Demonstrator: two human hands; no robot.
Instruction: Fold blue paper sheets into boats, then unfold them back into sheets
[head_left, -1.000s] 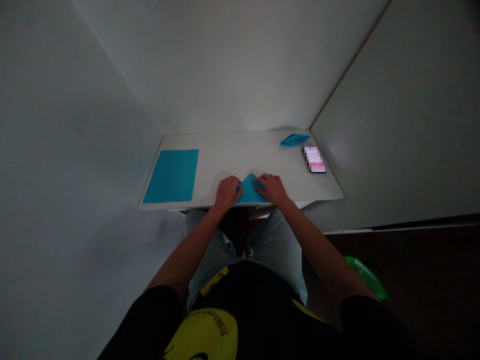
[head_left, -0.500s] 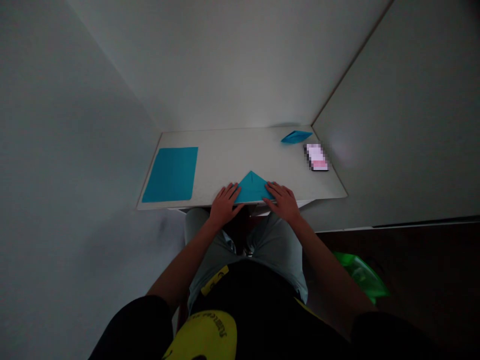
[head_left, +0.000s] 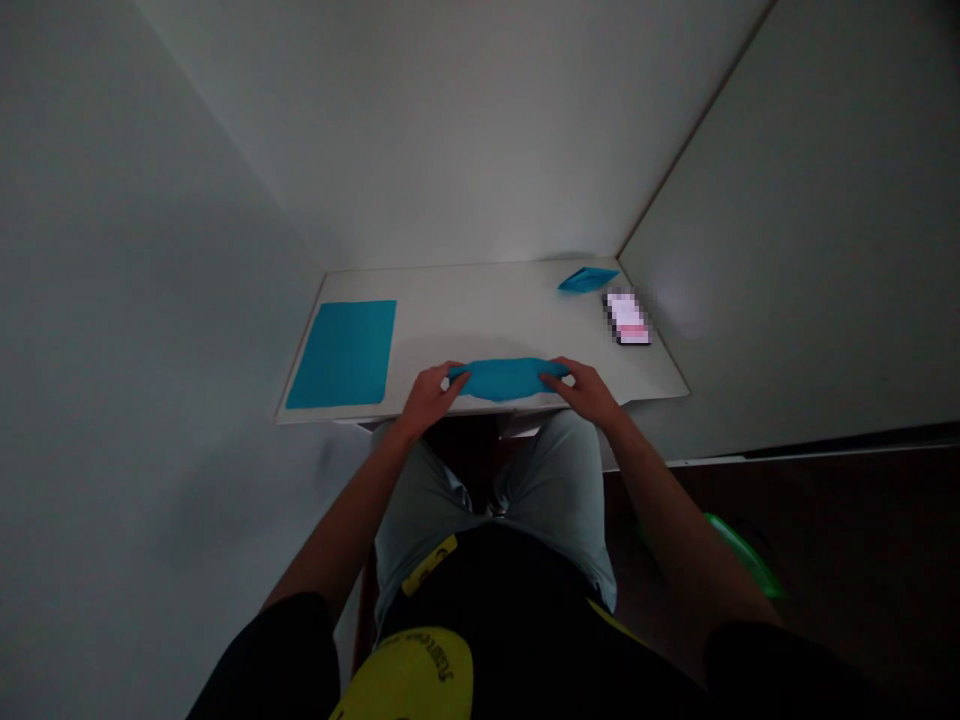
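A folded sheet of blue paper (head_left: 504, 380) is held up near the front edge of the white table (head_left: 450, 310), stretched sideways between both hands. My left hand (head_left: 435, 392) pinches its left end between thumb and fingers. At the opposite end my right hand (head_left: 583, 388) has the same kind of pinch. The paper shows as a long band, so its far side is hidden from me.
Flat blue paper (head_left: 343, 355) lies at the table's left. A folded blue paper boat (head_left: 589, 280) sits at the back right, beside a phone (head_left: 628, 318) with a blurred screen. Walls (head_left: 465, 130) enclose the table. Something green (head_left: 742, 555) is on the floor at right.
Both hands lay flat on the folded paper with its point facing away. Now they grip its two ends and have raised it, so the point no longer shows.
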